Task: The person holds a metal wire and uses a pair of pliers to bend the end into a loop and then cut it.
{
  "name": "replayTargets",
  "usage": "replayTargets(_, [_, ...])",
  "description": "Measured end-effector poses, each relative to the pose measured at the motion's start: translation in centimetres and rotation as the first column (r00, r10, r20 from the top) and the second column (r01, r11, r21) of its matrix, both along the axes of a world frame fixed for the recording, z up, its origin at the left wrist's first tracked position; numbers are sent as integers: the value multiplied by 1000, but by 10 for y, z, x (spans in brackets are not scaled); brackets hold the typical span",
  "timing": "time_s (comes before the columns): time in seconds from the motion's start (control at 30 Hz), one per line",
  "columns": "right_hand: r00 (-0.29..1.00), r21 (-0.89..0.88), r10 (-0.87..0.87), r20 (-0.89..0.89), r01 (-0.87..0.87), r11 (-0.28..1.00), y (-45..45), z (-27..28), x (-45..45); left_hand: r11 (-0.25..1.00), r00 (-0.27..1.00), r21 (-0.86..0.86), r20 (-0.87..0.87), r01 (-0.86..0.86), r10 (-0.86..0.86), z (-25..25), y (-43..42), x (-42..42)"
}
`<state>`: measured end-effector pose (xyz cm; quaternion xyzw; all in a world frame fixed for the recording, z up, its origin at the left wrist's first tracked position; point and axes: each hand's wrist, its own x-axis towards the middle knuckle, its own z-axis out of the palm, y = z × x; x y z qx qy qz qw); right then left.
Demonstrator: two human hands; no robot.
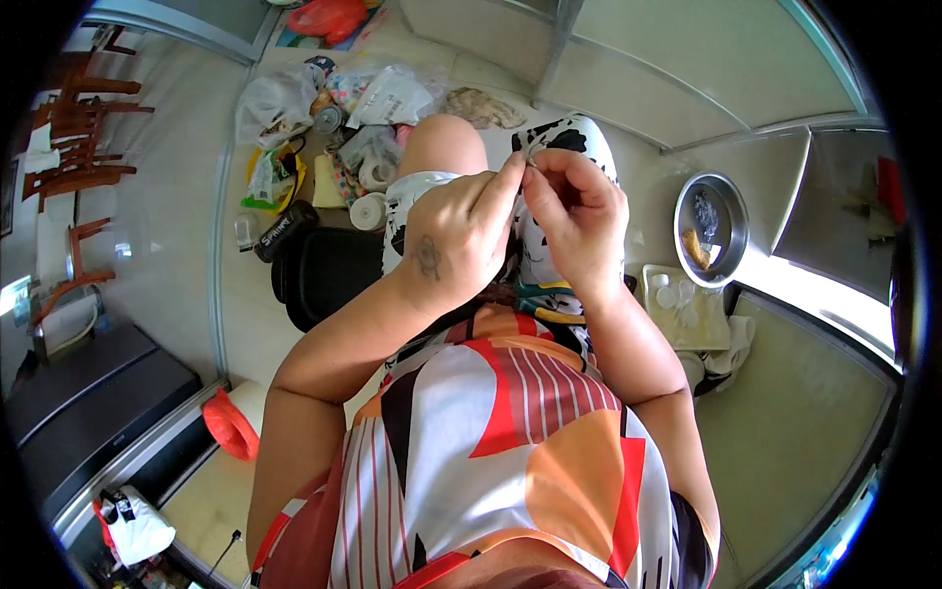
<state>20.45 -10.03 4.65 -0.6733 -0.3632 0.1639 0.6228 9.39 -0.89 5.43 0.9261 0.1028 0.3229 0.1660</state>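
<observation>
Both hands are raised over my lap, their fingertips meeting in front of my knees. My left hand (pixel 456 231), with a dark mark on its back, is closed in a pinch. The fingers of my right hand (pixel 579 221) curl in, thumb and forefinger pressed together. Between the two sets of fingertips is a tiny, thin, pale thing (pixel 531 155), too small to name. Below the hands, a tool with green and yellow handles (pixel 546 291) lies on my lap, partly hidden by my right wrist and clothing.
To the right, a metal bowl (pixel 711 231) holds a brownish piece and something dark. Near it lies a pale tray (pixel 687 309) with small clear containers. Plastic bags (pixel 392 98), a white roll (pixel 368 211) and a black can (pixel 286 232) crowd the floor at the left.
</observation>
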Motion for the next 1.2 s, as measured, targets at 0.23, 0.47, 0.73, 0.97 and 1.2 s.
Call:
replayTargets(0.23, [999,-88,16,-36,-19,996,-4,2,8,986,999,-162,-36,28,-35,4,-1,-3])
replayTargets(0.47, [995,-142,78,-61,-86,986,-6,3,10,994,999,-103,33,41,-38,8,12,-3])
replayTargets(0.73, [955,-34,69,-289,-82,996,-5,2,5,995,994,-99,104,26,-16,5,7,-1])
replayTargets(0.97, [937,-83,145,-317,-180,980,-7,6,11,998,995,53,90,27,-32,1,9,-1])
replayTargets(1.2, [859,1,247,-449,-275,961,-9,12,15,999,996,-10,82,45,-44,10,22,-3])
